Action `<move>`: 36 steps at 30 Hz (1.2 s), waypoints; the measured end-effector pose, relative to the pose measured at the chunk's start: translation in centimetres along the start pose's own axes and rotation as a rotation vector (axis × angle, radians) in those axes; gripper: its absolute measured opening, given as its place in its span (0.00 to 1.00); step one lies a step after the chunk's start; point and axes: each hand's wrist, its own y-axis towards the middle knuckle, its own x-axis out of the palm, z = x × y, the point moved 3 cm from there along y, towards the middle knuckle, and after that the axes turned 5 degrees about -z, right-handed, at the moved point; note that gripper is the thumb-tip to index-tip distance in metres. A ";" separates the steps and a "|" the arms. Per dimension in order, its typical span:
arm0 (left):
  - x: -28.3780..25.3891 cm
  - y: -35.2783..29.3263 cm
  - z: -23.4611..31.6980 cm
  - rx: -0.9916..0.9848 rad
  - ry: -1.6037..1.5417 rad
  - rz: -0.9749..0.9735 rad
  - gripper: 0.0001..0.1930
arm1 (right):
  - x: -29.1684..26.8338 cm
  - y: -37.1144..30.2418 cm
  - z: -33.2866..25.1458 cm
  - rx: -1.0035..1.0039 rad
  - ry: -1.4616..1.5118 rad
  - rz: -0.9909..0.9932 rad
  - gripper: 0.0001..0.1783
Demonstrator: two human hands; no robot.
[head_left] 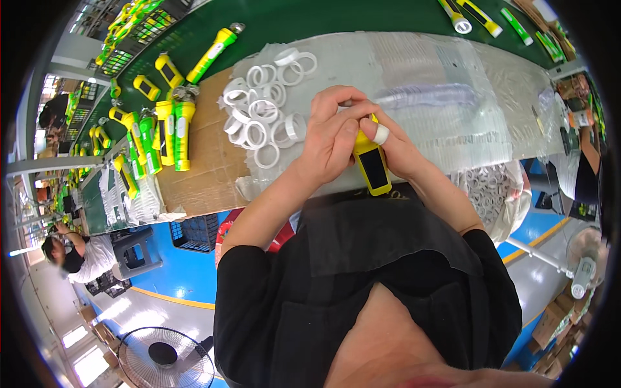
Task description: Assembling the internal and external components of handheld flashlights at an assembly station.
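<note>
Just above my lap, both hands close round a yellow flashlight (372, 169) with a dark rectangular panel on its side. My left hand (331, 139) covers its upper end, with the fingers bent over the top. My right hand (402, 150) grips the same end from the other side, and a white band (381, 134) shows on its thumb. The head of the flashlight is mostly hidden by my fingers. Left of my hands lies a loose pile of white plastic rings (263, 110) on plastic-covered cardboard (207, 123).
Several yellow-green flashlights (183, 139) stand and lie at the left. More lie on the green belt (362, 16) beyond the cardboard. An open sack of white rings (488, 194) is below the table at right. A fan (162, 354) and co-workers (84, 252) are further off.
</note>
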 end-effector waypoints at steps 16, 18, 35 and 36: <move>-11.8 6.1 -14.8 -0.617 0.429 -0.316 0.35 | -0.3 6.5 -1.1 -0.405 -0.279 -0.143 0.21; -11.8 6.6 -12.0 -0.535 -0.023 -0.111 0.27 | -0.4 6.7 -1.1 -0.381 -0.257 -0.116 0.21; -6.9 3.9 1.4 -0.064 0.281 -0.044 0.17 | -1.7 6.3 -1.3 -0.469 -0.258 -0.178 0.23; -6.8 3.9 1.6 -0.063 0.283 -0.042 0.17 | -1.6 6.1 -1.7 -0.558 -0.378 -0.153 0.24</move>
